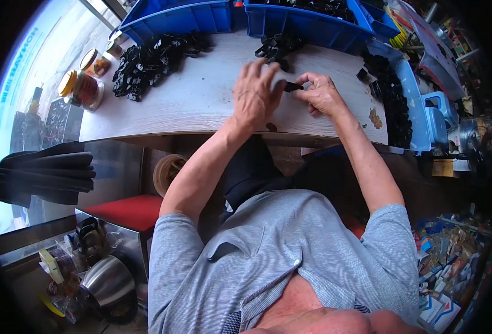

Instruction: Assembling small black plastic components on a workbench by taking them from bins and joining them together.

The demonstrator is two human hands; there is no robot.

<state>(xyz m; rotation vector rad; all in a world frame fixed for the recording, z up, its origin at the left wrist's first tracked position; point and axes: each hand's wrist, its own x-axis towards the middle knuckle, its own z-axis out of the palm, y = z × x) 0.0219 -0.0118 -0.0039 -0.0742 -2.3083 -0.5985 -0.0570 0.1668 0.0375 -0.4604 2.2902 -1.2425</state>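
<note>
Over the pale wood-grain table [201, 94], my right hand [322, 96] pinches a small black part [293, 87] between thumb and fingertips. It looks like plastic, but its exact kind is too small to make out. My left hand [251, 94] is just left of that part, its fingers apart and slightly smeared by motion. Its thumb side comes close to the part; I cannot tell whether they touch. Beyond the left fingertips lies a small heap of black parts [279, 47]. A larger heap of glossy black pieces [148, 61] spreads over the table's far left.
Blue bins [182, 20] line the far edge, the one at right [307, 28] holding black parts. Jars [84, 89] stand at the left edge. More black pieces [388, 92] lie at the right beside a light-blue tray [410, 83]. A red-topped cabinet [126, 211] stands lower left.
</note>
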